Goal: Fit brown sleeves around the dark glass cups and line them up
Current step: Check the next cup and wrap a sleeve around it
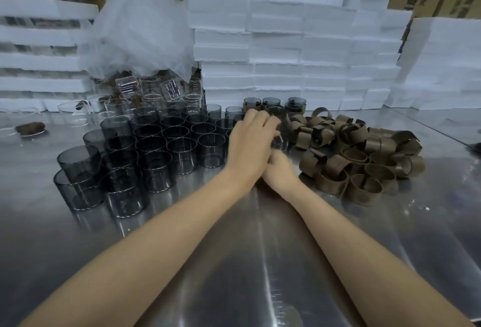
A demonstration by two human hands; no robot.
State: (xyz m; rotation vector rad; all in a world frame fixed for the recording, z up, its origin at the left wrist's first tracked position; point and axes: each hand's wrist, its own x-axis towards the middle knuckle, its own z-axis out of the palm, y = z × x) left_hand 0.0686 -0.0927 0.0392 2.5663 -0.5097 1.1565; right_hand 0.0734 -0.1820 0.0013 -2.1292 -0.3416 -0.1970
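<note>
**Both hands meet over one cup, between the cup cluster and the sleeve pile**

The left hand point(250, 141) lies on top with its fingers point(268, 121) curled down over a dark glass cup point(281, 141), which sits right under the fingertips on the steel table point(260, 248). The right hand point(279, 170) is tucked beneath it at the cup's near side, and whether its hidden fingers hold anything cannot be told. Touching on the left stands a tight cluster of bare dark cups point(156, 149). Just right lies the loose heap of brown sleeves point(364, 160). Behind the hands, a short row of sleeved cups point(270, 104) stands against stacked foam slabs point(286, 53), with clear glasses point(145, 92) back left. Motion blur smears the cup and fingertips, so any sleeve on it is unreadable.
</note>
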